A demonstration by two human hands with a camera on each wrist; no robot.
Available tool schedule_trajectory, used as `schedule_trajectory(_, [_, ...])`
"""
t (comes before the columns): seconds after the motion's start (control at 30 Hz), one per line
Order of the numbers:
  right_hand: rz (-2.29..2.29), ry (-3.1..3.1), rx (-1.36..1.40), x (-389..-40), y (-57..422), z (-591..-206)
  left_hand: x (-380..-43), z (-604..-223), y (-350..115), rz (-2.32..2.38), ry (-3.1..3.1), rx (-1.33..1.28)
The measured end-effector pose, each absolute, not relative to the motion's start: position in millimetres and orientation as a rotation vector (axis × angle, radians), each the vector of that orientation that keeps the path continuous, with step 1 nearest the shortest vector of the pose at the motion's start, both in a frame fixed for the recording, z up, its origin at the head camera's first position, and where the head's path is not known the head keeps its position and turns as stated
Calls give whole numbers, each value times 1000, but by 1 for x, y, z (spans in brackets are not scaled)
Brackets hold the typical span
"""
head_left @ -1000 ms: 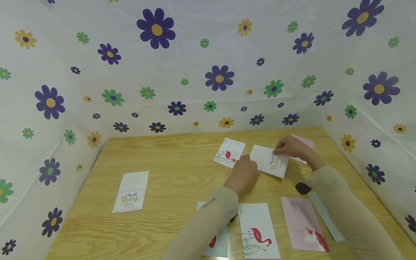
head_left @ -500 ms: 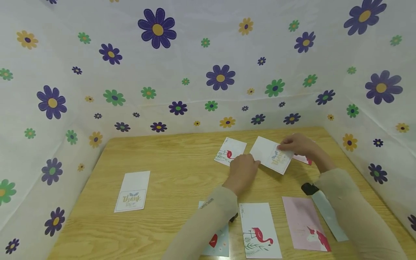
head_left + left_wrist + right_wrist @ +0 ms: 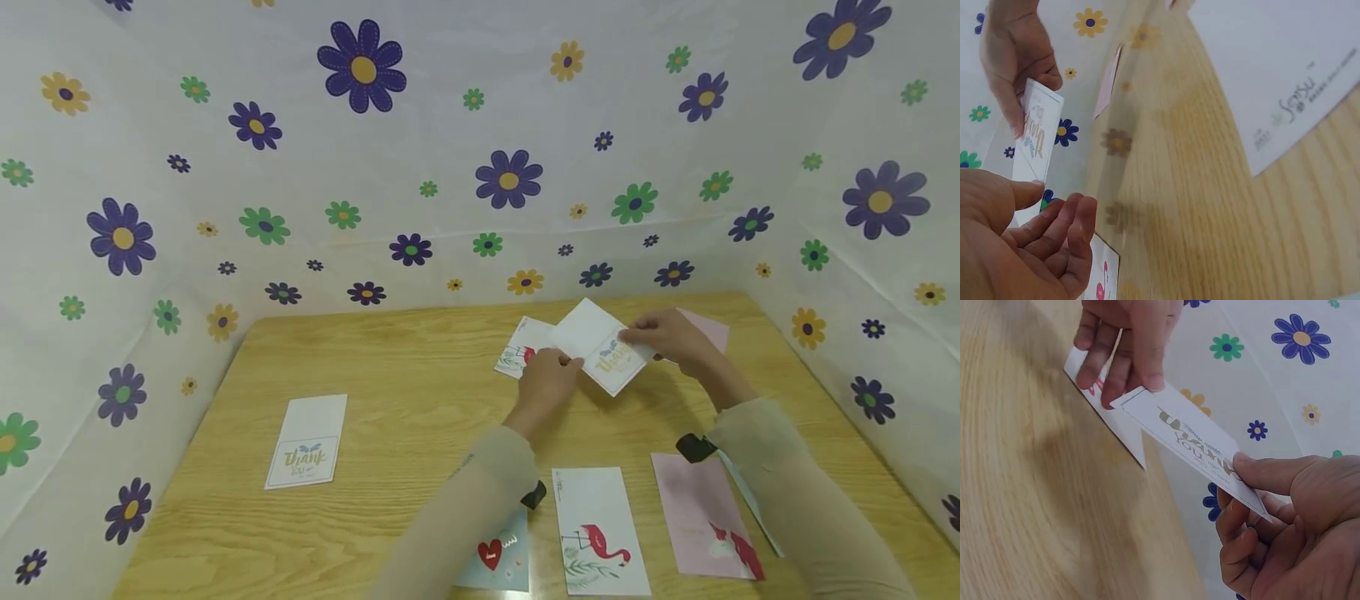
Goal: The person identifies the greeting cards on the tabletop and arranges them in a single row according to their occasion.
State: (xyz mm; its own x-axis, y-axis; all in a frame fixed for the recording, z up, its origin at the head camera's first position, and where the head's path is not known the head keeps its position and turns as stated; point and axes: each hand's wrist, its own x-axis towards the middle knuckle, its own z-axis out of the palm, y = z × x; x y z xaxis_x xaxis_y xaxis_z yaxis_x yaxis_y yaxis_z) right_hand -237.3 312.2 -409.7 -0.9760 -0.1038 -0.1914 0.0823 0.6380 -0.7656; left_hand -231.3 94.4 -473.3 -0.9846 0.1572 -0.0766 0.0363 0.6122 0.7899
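A white "Thank You" card (image 3: 588, 329) with gold lettering is held tilted above the far part of the table. My left hand (image 3: 546, 387) pinches its left edge between thumb and fingers, and the thumb lies on top in the right wrist view. The opposite edge is pinched by my right hand (image 3: 673, 337), thumb on the printed face (image 3: 1179, 437) and fingers curled beneath. Just beyond the left hand lies a flamingo card (image 3: 512, 360), partly covered by the held card. Behind the right hand a pink card (image 3: 711, 329) shows only in part.
Another "Thank You" card (image 3: 306, 446) lies alone at the left. Nearer the front are a blue heart card (image 3: 504, 550), a flamingo card (image 3: 597, 508), a pink unicorn card (image 3: 697, 508) and a pale blue card (image 3: 757, 510) partly under the right sleeve. Flowered cloth (image 3: 420, 150) encloses the wooden table.
The held card has risen, shifted left and turned, now overlapping the far flamingo card. Both hands have moved with it; the right hand dipped right first, then came back left.
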Motion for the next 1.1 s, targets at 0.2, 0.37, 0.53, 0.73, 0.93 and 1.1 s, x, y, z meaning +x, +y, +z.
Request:
schedule_trajectory(0.2, [-1298,2581,-20,-237,301,-415,-236,-468,78,1599,2494,184])
schedule_trajectory(0.37, [-1280,2589,-21,-237,289,-418,-239,-463,61,1709,2405,190])
schedule_trajectory(0.53, [-1314,2558,-52,-235,278,-419,-241,-460,44,1722,2374,173])
schedule_trajectory(0.73, [-1359,2480,-144,-233,266,-422,-243,-462,26,1704,2349,142])
schedule_trajectory(0.93, [-1393,2436,-207,-228,252,-423,-239,-459,4,1669,2314,209])
schedule_trajectory(1.1, [-1406,2421,-215,-225,241,-426,-236,-455,-14,1656,2251,250])
